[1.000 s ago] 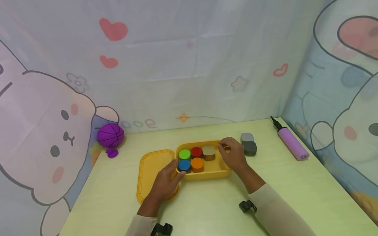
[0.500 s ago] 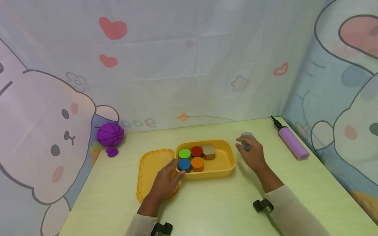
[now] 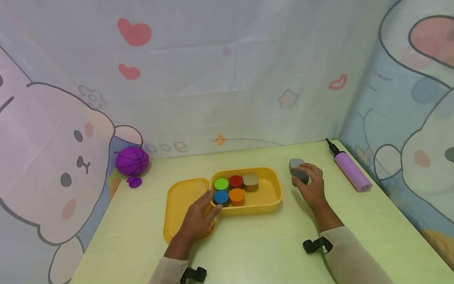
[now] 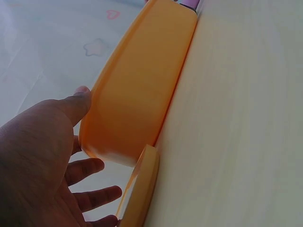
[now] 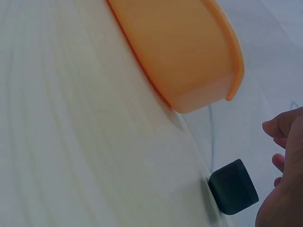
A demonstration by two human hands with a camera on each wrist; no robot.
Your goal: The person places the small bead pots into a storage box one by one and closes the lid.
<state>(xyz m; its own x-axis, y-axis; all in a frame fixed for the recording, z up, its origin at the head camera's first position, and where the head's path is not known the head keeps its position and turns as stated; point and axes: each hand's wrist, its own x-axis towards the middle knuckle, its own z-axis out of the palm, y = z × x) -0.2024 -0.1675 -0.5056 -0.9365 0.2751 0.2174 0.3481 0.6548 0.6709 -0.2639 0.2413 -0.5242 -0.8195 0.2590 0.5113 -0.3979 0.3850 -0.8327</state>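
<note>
Well, with the box as the clock's hub and twelve straight away from me, the pale table (image 3: 255, 248) is the largest thing in reach. On it stands the rectangular yellow box (image 3: 248, 212), its matching lid (image 3: 177, 209) lying flat toward half past eight, partly beneath my left hand (image 3: 196, 217). That hand has its thumb on the box's near rim around eight, the straight fingers spread past its left end. My right hand (image 3: 313, 183) arches outside the box toward half past two, thumb parted from the fingers; the right wrist view shows the fingertips clear of the dark grey block (image 3: 301, 176) below, so I pinch nothing. Beyond, toward half past two, lies a lilac hand pump (image 3: 351, 171), and toward half past nine a purple mini basketball (image 3: 133, 161). The dark block sits just off the box's right end, a light grey block (image 3: 296, 162) on its far side; were I to close too wide, my fingertips might knock the lighter one away. Inside, a tan block (image 3: 250, 180) and red (image 3: 235, 182), green (image 3: 221, 184), blue (image 3: 221, 197) and orange cylinders (image 3: 237, 196) crowd leftward; a careless left-hand shove could slide them apart.
</note>
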